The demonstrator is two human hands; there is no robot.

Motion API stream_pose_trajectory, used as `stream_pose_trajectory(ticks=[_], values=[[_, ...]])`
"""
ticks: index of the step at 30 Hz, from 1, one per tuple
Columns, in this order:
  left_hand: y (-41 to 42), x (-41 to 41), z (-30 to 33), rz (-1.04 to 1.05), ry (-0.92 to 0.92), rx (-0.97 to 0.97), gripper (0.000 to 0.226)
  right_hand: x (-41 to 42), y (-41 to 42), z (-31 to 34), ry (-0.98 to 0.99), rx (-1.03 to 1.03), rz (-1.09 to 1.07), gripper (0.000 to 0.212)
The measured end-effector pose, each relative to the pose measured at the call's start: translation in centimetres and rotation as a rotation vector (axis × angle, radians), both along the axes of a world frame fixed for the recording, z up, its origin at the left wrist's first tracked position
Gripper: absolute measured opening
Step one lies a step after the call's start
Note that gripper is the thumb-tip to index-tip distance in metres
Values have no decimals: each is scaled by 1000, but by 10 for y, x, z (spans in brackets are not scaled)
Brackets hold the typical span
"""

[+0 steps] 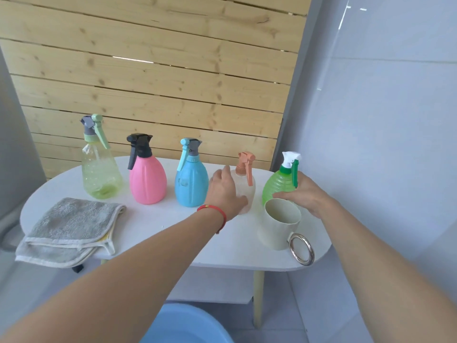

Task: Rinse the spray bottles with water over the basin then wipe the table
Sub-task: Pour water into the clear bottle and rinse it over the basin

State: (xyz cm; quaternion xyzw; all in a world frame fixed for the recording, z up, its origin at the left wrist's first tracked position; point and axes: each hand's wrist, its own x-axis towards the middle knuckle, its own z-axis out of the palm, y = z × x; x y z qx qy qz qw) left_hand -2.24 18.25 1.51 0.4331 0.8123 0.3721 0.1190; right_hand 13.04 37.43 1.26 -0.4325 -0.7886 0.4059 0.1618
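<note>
Five spray bottles stood upright in a row along the back of the white worktop [173,233]: a pale yellow-green one [100,174], a pink one [147,180], a blue one [191,183], a small clear bottle with an orange trigger head [247,184], and a green ribbed bottle [280,185] at the right end. Long axes of all five were vertical, trigger heads up. The left hand [226,191] reached across and lay against the left side of the clear bottle, thumb curled round its front near the base; the fingers on the far side were hidden, so grip was judged partial, more a closing hold than a firm one. The right hand [305,196] lay against the right flank of the green bottle, fingers curved round the lower body behind the cream mug [280,225], which stood just in front of that bottle, its metal ring handle toward the camera. A folded grey cloth [69,230] lay at the worktop's left end, overhanging the edge, well apart from both hands. The blue basin [185,325] sat low, below the near edge of the worktop and between the forearms. Judgement: each hand was nearest its own bottle; the lift would go straight up along the bottle axis, then toward the body and down to the basin. The mug stood in the path of the green bottle.
</note>
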Motion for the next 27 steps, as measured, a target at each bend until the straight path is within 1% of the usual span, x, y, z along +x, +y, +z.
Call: stream_pose_trajectory(ticks=[2,3,5,6,8,10,12,13,15,16,17,19,21,22,23,25,27], values=[[14,-2,1,56,-53,-44,103,5,2,13,-29,-80,49,83],[20,-2,1,82,-109,-65,107,8,1,21,-62,-78,53,77],[27,1,3,116,-186,-98,109,17,-2,35,-140,2,38,75],[30,1,2,126,-192,-101,107,23,-6,41,-166,52,30,74],[33,0,-2,145,-142,-81,92,34,-17,50,-163,151,2,66],[30,0,-3,165,-98,-58,79,45,-35,60,-80,270,-82,47],[21,3,-2,159,-77,-17,78,56,-56,70,81,385,-183,29],[14,4,-1,157,-56,19,79,59,-70,75,166,417,-197,24],[-6,5,2,159,2,83,79,59,-98,84,302,388,-143,14],[-16,4,4,159,39,106,80,56,-113,88,328,346,-87,9],[-30,3,6,152,75,133,81,50,-128,90,322,305,-31,10],[-56,3,6,105,171,191,83,33,-155,92,282,223,37,24],[-83,1,4,48,314,197,87,15,-183,92,231,107,65,37],[-104,-2,3,35,394,179,90,5,-202,92,199,73,86,40],[-119,-4,1,26,478,160,92,-2,-214,90,164,54,99,41],[-147,-6,-3,13,614,126,96,-11,-238,81,139,18,100,34],[-172,-5,-6,21,714,111,99,-17,-260,71,127,-41,127,29]])
